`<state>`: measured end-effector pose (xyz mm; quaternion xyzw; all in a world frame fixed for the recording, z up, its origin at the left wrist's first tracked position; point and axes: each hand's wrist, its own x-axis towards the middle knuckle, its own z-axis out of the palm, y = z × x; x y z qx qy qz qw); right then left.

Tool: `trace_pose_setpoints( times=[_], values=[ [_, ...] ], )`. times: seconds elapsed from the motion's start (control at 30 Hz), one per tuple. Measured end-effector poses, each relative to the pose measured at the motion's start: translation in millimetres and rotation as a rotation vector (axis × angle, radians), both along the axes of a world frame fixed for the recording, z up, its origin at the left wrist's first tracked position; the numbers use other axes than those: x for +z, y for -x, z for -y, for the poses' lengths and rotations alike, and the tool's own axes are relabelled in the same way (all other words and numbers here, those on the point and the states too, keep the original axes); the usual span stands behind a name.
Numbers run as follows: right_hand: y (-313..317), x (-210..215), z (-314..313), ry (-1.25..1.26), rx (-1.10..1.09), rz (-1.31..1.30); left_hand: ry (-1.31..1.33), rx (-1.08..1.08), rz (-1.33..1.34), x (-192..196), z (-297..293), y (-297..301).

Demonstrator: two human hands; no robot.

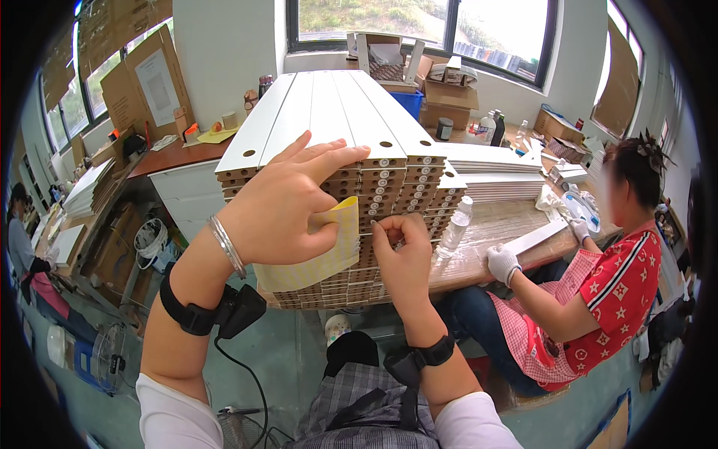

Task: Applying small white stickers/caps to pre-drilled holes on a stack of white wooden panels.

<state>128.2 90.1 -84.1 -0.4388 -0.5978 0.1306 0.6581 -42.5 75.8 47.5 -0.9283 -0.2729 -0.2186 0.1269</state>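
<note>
A tall stack of white boards (329,112) stands in front of me, its brown end faces towards me and lined with round holes. Several of these holes hold small white discs. My left hand (295,198) grips a yellow sheet (321,262) between thumb and curled fingers, while its stretched fingers rest on the top board near the front edge. The sheet hangs in front of the stack and hides part of the end faces. Right of the sheet, my right hand (404,254) is closed in a pinch against the end faces; what its fingertips hold is too small to name.
A clear bottle (455,228) stands close to my right hand. At the right, a seated co-worker in white gloves holds a white strip (535,237) over the wooden table (479,262). More white boards (493,179) lie behind the bottle. A fan (111,359) stands at the left.
</note>
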Motion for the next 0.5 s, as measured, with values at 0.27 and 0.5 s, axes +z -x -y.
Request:
trace_pose_setpoints(
  times=[0.27, 0.5],
  values=[
    [8.7, 5.1, 0.5, -0.017, -0.109, 0.08, -0.003, -0.003, 0.0, 1.0, 1.4, 1.0],
    [6.7, 8.5, 0.0, -0.039, -0.317, 0.312, -0.018, 0.005, 0.002, 1.8, 0.5, 0.2]
  ],
)
